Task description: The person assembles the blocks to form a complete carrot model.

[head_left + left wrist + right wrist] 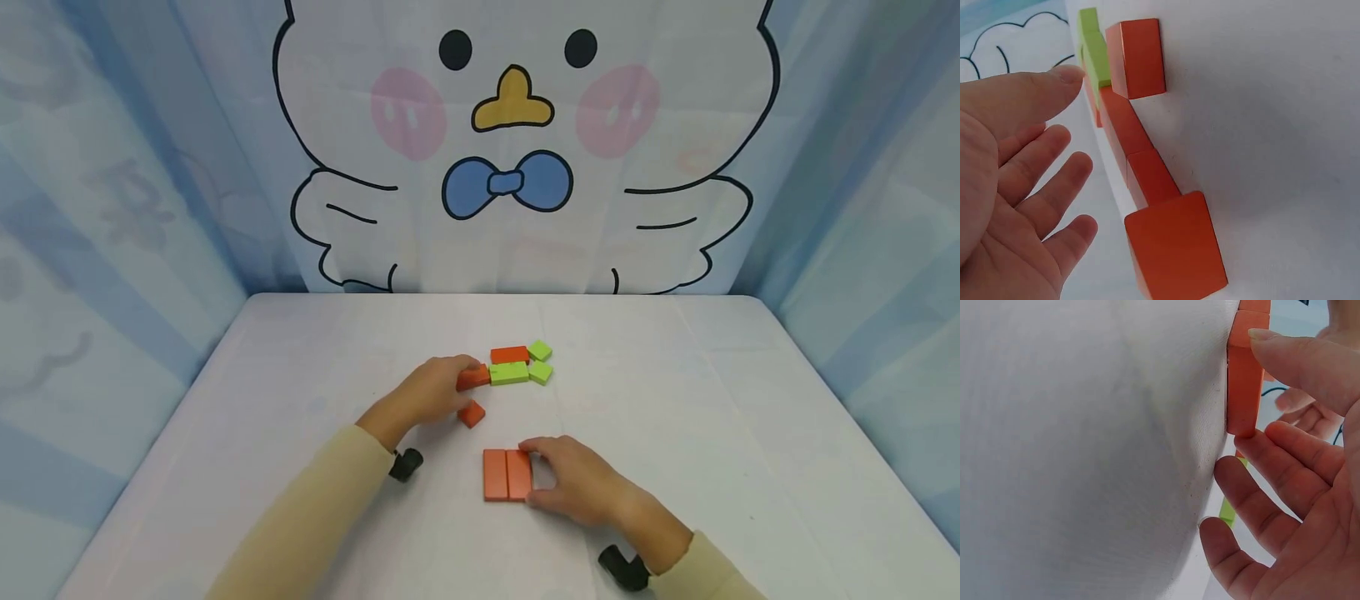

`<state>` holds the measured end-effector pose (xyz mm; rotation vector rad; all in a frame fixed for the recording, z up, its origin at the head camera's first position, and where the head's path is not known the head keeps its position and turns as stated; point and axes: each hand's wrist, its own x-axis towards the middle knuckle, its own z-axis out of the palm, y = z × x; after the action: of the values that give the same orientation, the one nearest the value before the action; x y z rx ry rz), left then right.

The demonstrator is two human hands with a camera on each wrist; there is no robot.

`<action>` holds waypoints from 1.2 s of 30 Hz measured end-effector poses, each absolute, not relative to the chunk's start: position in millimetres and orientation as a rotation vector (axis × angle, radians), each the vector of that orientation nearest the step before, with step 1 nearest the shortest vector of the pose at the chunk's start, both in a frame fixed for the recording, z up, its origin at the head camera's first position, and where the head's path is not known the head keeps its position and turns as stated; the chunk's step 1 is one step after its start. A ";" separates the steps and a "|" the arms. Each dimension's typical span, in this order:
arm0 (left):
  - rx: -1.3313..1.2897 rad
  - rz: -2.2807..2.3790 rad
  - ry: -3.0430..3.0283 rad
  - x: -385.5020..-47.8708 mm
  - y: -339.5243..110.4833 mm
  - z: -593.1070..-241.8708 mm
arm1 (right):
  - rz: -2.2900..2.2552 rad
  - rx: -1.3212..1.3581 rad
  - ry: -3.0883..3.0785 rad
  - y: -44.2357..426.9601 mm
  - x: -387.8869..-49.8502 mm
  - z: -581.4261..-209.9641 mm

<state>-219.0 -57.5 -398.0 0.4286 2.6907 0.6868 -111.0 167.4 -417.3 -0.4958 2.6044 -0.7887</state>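
Two flat orange blocks lie side by side near the front of the table, a left one [495,476] and a right one [517,476]. My right hand [581,481] pinches the right block by its ends; in the right wrist view the thumb lies on one end of that orange block [1244,387] and a fingertip meets the other. Farther back, my left hand [431,390] hovers by an orange block [473,377] and a smaller orange block [472,414]. Its fingers are spread and loosely bent in the left wrist view, with nothing between them.
Behind the left hand's blocks sit a long green block [509,373], another orange block [509,355] and two small green blocks, one in back [540,350] and one in front [540,372]. A patterned curtain [510,250] stands behind the white table [675,400].
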 end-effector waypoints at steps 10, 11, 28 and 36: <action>0.369 0.643 2.702 -234.8 -51.6 -408.9 | -0.792 -0.500 2.596 167.7 -110.7 -417.3; 0.364 0.639 2.703 -235.4 -51.3 -410.2 | -0.793 -0.502 2.595 167.6 -110.7 -417.0; 0.415 0.653 2.695 -241.6 -56.2 -414.0 | -0.788 -0.508 2.594 168.1 -110.5 -415.1; 0.450 0.572 2.644 -247.1 -54.6 -411.2 | -0.789 -0.519 2.598 168.8 -110.7 -415.6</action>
<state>-247.1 -54.6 -411.2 0.4499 2.6443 0.5715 -110.7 168.8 -415.6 -0.5191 2.5977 -0.7888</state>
